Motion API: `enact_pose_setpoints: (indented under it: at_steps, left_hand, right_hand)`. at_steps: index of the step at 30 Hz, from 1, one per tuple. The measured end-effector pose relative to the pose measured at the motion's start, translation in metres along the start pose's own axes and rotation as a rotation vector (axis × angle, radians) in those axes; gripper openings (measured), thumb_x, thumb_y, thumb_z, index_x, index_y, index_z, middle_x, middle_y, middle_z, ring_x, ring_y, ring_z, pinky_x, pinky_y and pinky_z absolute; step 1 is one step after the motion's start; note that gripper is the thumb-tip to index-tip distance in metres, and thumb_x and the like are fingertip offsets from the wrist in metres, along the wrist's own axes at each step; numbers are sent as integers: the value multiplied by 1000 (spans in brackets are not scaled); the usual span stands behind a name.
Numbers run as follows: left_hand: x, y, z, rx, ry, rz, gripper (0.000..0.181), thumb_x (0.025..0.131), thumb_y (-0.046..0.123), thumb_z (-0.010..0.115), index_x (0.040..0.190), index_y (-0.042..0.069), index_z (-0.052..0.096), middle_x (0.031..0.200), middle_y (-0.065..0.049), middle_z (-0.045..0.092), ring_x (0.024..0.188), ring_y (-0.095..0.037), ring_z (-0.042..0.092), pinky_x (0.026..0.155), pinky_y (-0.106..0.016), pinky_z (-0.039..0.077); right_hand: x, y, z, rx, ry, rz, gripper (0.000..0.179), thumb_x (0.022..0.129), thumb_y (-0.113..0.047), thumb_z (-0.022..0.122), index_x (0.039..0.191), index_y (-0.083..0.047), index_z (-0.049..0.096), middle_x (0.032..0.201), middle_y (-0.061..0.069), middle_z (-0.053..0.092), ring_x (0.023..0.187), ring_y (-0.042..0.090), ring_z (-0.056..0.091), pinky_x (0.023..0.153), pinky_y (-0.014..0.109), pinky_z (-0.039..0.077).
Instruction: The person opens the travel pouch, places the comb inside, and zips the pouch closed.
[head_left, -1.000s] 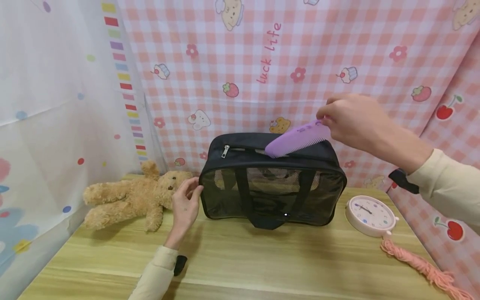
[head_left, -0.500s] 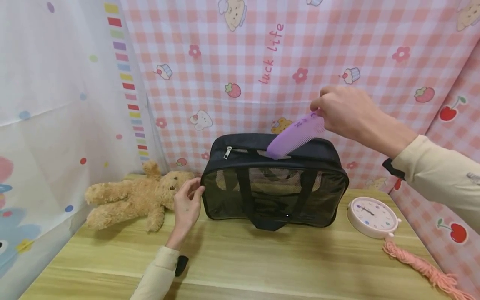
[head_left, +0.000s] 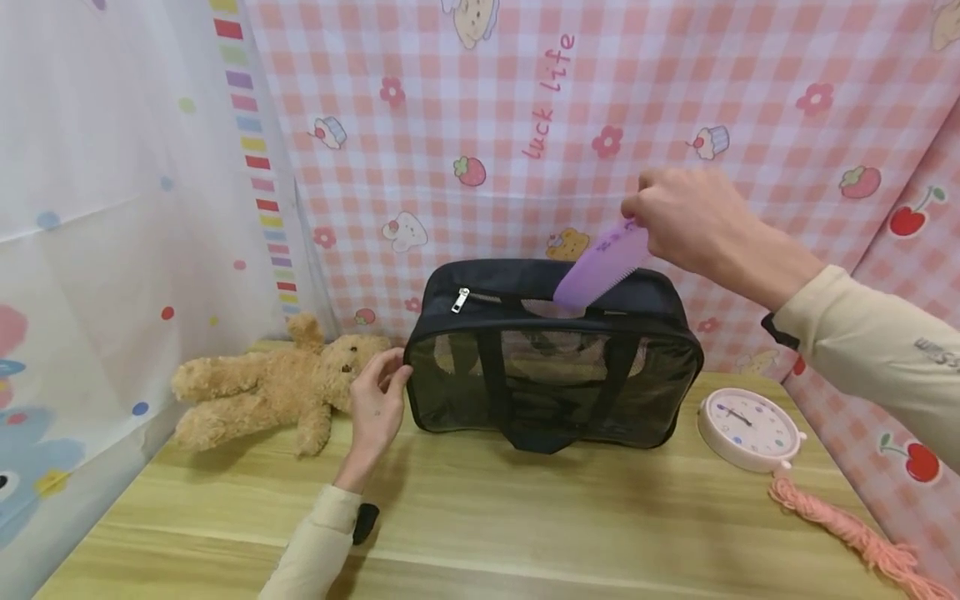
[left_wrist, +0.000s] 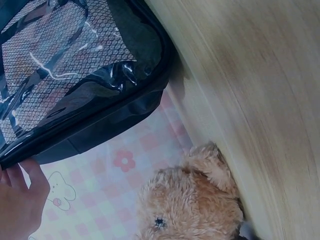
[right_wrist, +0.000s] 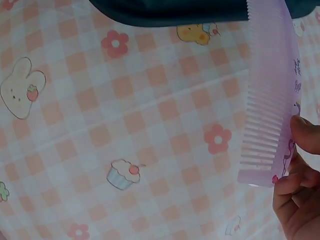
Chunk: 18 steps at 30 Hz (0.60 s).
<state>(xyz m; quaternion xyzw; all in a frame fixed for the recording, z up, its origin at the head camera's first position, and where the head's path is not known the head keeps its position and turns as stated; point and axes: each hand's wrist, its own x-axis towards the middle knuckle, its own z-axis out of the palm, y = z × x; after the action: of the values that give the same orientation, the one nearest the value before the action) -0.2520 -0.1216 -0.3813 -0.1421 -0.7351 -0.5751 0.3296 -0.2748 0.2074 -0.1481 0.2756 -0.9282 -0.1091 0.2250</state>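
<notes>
Tan worktop (head_left: 487, 521) lies nearest; then the left hand (head_left: 377, 407), pinching the black bag (head_left: 555, 375) at its left edge; beyond, the right hand (head_left: 693, 227) pinches the purple comb (head_left: 602, 265), which slants down-left to the bag's top opening.

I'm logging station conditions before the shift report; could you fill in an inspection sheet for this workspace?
Surface: light wood-grain tabletop.
Job's things: black bag upright, top partly unzipped; purple comb slants down to the opening, how far inside is unclear.
Clutter: teddy bear lying left of the bag; pink clock face up on the right; coral yarn in front of the clock.
Left hand: holds the bag's left edge.
Right hand: pinches the comb's upper end.
Cables: nothing seen.
Surroundings: pink checked cloth behind and at right; white dotted cloth at left.
</notes>
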Motion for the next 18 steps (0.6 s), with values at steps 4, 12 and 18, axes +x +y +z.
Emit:
enact_pose_setpoints:
  at_steps: [4, 12, 18]
  left_hand:
    - [0, 0, 0, -5, 0, -3, 16, 89, -8, 60, 104, -9, 64, 98, -22, 63, 94, -32, 62, 81, -33, 52]
    - [0, 2, 1, 4, -6, -23, 17, 89, -6, 61, 105, -9, 65, 100, -22, 63, 95, -33, 62, 82, -38, 52]
    - [-1, 2, 0, 19, -13, -19, 17, 90, -5, 61, 106, -8, 65, 100, -23, 63, 94, -35, 62, 85, -51, 50]
  right_hand:
    - [-1, -4, 13, 25, -77, -10, 22, 81, 5, 62, 97, -4, 74, 91, 18, 63, 78, 36, 62, 51, 46, 52]
    - [0, -16, 33, 104, -183, -39, 12, 80, -1, 66, 87, -7, 75, 88, 9, 67, 76, 26, 62, 60, 43, 53]
    - [5, -23, 50, 118, -211, -81, 17, 80, -1, 63, 72, -14, 70, 76, 3, 64, 66, 20, 56, 51, 39, 48]
